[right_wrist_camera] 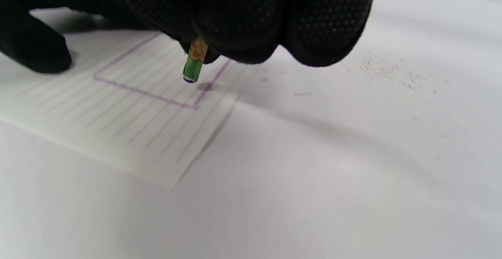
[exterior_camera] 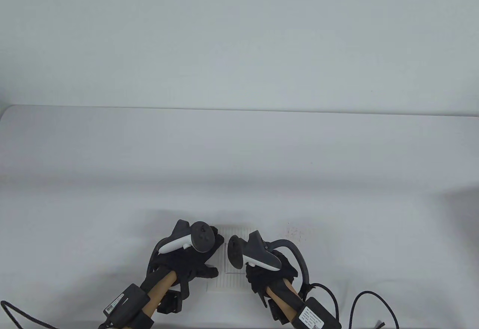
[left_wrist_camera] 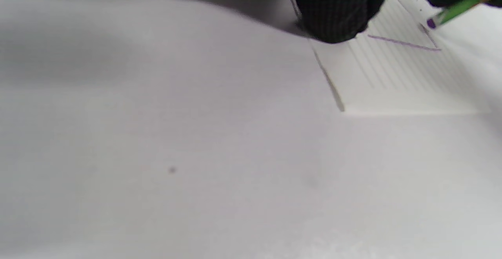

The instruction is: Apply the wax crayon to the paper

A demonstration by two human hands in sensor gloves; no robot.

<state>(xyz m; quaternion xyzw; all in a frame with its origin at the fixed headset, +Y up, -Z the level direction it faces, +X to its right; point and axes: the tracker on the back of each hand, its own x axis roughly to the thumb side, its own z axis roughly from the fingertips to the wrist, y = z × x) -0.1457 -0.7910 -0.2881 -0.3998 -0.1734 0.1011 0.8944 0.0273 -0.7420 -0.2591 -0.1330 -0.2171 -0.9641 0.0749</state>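
The small lined paper point(right_wrist_camera: 129, 110) lay flat on the white surface point(exterior_camera: 239, 157) near its front edge, between the two hands, and already carried a purple outline point(right_wrist_camera: 157, 94) of roughly rectangular shape. The right hand point(right_wrist_camera: 243, 16) had its grip closed around a green-wrapped crayon point(right_wrist_camera: 193, 65), whose purple tip hung just above the sheet, seemingly not touching, close to the right side of the outline. The left hand point(exterior_camera: 187, 258) pressed a fingertip point(left_wrist_camera: 337, 12) on the sheet's left edge; its other fingers could not be judged. The main risk seemed to be the sheet sliding or turning under a stroke, since it was light and pinned at one edge only, which would skew the line. Pressing hard might snap the short exposed tip or shed more crumbs like the specks point(right_wrist_camera: 392, 75) scattered to the right. A stroke so near the paper's right edge could run off onto the surface.
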